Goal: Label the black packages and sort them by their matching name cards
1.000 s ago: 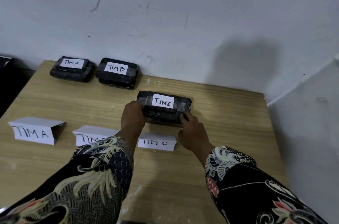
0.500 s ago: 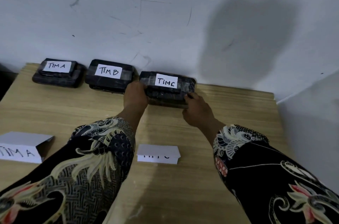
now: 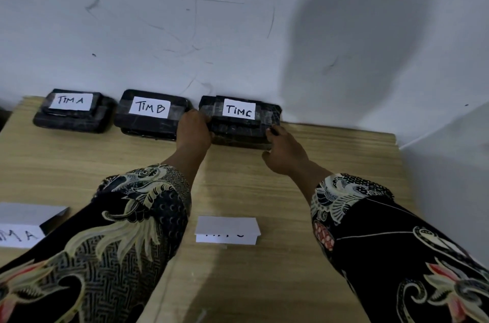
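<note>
1. Left hand [image 3: 194, 129] curled around the left end of the package labelled TIM C [image 3: 239, 121]; right hand [image 3: 284, 149] gripping its right front corner, fingertips on the edge.
2. Sitting flat on the tabletop [image 3: 264, 185] at the far edge, against or nearly against the wall [image 3: 238, 31], third in a row and just beside the TIM B package [image 3: 152, 115]; whether touching it cannot be told, with the left hand wedged in the gap.
3. Probably a stiff block under glossy black wrap and tape: likely slippery on the faces, firm at the corners, modest weight judging by the two-handed end grip. Best held at the short ends, well away from the paper label on top.
4. Farther left, the TIM A package [image 3: 74, 111], apart from TIM B.
5. Nearer the body, a folded name card [image 3: 227, 230] in line with TIM C, lettering mostly hidden, and the TIM A card [image 3: 23, 227] at the left edge; middle card hidden under the patterned sleeve [image 3: 127, 217].
</note>
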